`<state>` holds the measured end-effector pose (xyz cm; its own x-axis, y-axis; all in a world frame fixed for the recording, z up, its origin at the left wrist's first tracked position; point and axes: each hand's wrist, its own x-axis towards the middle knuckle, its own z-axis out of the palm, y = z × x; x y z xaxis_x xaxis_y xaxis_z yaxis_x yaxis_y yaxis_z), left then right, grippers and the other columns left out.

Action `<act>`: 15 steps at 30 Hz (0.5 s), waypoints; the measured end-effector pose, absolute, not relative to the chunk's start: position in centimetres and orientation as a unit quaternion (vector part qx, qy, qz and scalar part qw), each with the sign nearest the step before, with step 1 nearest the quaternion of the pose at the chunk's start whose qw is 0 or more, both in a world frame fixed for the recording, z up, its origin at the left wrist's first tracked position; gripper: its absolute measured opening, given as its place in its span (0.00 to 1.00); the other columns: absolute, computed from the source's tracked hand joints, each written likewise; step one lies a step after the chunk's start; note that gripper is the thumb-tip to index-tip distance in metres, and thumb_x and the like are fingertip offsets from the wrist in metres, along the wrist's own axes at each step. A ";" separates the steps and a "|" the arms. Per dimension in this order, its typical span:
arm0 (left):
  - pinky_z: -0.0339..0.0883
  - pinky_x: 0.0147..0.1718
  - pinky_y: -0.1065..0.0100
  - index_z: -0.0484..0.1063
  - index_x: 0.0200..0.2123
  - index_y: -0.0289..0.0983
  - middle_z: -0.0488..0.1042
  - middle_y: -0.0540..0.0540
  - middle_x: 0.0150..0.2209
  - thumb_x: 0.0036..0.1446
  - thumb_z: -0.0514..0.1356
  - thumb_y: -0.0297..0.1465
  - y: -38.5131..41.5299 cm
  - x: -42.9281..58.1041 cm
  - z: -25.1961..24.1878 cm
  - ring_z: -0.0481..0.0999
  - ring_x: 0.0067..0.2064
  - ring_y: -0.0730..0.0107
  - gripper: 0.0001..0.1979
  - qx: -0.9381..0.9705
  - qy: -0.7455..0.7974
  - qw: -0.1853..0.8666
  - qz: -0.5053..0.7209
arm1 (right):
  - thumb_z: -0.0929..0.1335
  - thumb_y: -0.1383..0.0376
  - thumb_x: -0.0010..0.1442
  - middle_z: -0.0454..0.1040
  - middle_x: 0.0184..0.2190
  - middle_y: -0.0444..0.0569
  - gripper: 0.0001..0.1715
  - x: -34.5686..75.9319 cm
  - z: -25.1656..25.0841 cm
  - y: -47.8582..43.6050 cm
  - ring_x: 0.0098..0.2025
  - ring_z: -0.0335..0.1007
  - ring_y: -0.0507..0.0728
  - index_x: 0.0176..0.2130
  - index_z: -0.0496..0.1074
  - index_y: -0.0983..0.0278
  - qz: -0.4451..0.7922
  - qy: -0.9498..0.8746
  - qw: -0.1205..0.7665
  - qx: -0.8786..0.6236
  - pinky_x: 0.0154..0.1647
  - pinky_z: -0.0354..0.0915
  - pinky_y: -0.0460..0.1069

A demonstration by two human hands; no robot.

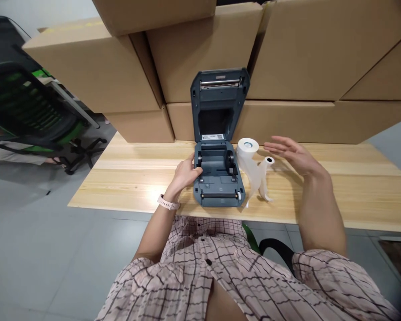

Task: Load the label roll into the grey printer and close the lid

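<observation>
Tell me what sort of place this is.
Likely an office or storeroom workspace: cardboard boxes stand stacked along the back of a wooden table, an opened printer sits there beside white rolls, and a mesh-backed chair stands at left.

A dark blue-grey label printer sits near the front edge of the wooden surface, its lid raised towards the back edge, the roll bay exposed. Rightward, a thick white label roll and a slimmer black-cored roll stand on end, loose strips trailing towards the front edge.
</observation>
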<state>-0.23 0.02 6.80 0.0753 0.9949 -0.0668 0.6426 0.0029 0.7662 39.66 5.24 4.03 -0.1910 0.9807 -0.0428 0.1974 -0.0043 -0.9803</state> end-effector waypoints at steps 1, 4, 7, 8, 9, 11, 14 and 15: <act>0.54 0.31 0.65 0.75 0.62 0.36 0.67 0.52 0.22 0.51 0.58 0.29 0.0 -0.3 6.8 0.65 0.26 0.64 0.33 0.652 0.625 0.335 0.268 | 0.77 0.50 0.60 0.72 0.70 0.53 0.38 40.2 3.6 4.5 0.71 0.70 0.69 0.66 0.69 0.48 0.523 -0.577 0.381 -0.498 0.70 0.69 0.69; 0.54 0.30 0.65 0.74 0.63 0.35 0.67 0.53 0.21 0.50 0.58 0.29 0.1 -0.3 6.5 0.65 0.25 0.65 0.34 0.644 0.624 0.348 0.273 | 0.80 0.52 0.55 0.74 0.68 0.55 0.39 40.0 2.3 3.1 0.64 0.76 0.67 0.63 0.73 0.52 0.571 -0.583 0.331 -0.473 0.60 0.77 0.64; 0.53 0.29 0.66 0.72 0.66 0.34 0.66 0.54 0.21 0.49 0.58 0.28 0.0 -0.3 6.2 0.65 0.25 0.66 0.38 0.635 0.619 0.357 0.293 | 0.82 0.50 0.51 0.84 0.50 0.56 0.30 38.8 2.1 2.7 0.47 0.83 0.62 0.49 0.80 0.59 0.570 -0.603 0.316 -0.460 0.50 0.79 0.59; 0.53 0.29 0.66 0.71 0.68 0.34 0.66 0.54 0.20 0.49 0.58 0.28 0.0 -0.2 6.1 0.64 0.25 0.66 0.39 0.632 0.617 0.360 0.300 | 0.82 0.48 0.51 0.85 0.45 0.55 0.29 38.5 2.4 2.5 0.43 0.82 0.61 0.47 0.80 0.60 0.567 -0.611 0.319 -0.452 0.47 0.79 0.59; 0.53 0.28 0.66 0.70 0.69 0.34 0.65 0.54 0.20 0.49 0.58 0.28 -0.1 -0.2 6.0 0.64 0.24 0.66 0.41 0.628 0.616 0.363 0.307 | 0.81 0.46 0.52 0.84 0.41 0.53 0.28 38.3 3.0 2.3 0.40 0.82 0.61 0.45 0.80 0.59 0.560 -0.621 0.327 -0.441 0.45 0.79 0.59; 0.52 0.28 0.67 0.69 0.70 0.35 0.65 0.55 0.19 0.48 0.57 0.28 -0.2 0.0 5.9 0.63 0.24 0.67 0.42 0.620 0.616 0.370 0.315 | 0.79 0.42 0.54 0.82 0.34 0.50 0.28 37.8 4.8 1.5 0.37 0.80 0.60 0.45 0.80 0.56 0.541 -0.647 0.350 -0.407 0.45 0.77 0.59; 0.51 0.28 0.68 0.69 0.70 0.35 0.65 0.55 0.20 0.48 0.58 0.28 -0.3 0.1 5.8 0.63 0.24 0.68 0.42 0.609 0.617 0.380 0.322 | 0.75 0.38 0.59 0.81 0.34 0.48 0.30 35.2 8.3 0.0 0.39 0.79 0.62 0.51 0.81 0.52 0.510 -0.705 0.350 -0.347 0.47 0.75 0.60; 0.51 0.28 0.68 0.70 0.69 0.35 0.65 0.55 0.20 0.48 0.58 0.28 -0.3 0.1 5.7 0.63 0.24 0.68 0.41 0.607 0.616 0.381 0.326 | 0.74 0.38 0.61 0.83 0.38 0.49 0.31 33.7 9.3 -0.3 0.41 0.80 0.63 0.54 0.81 0.51 0.487 -0.735 0.333 -0.334 0.48 0.75 0.60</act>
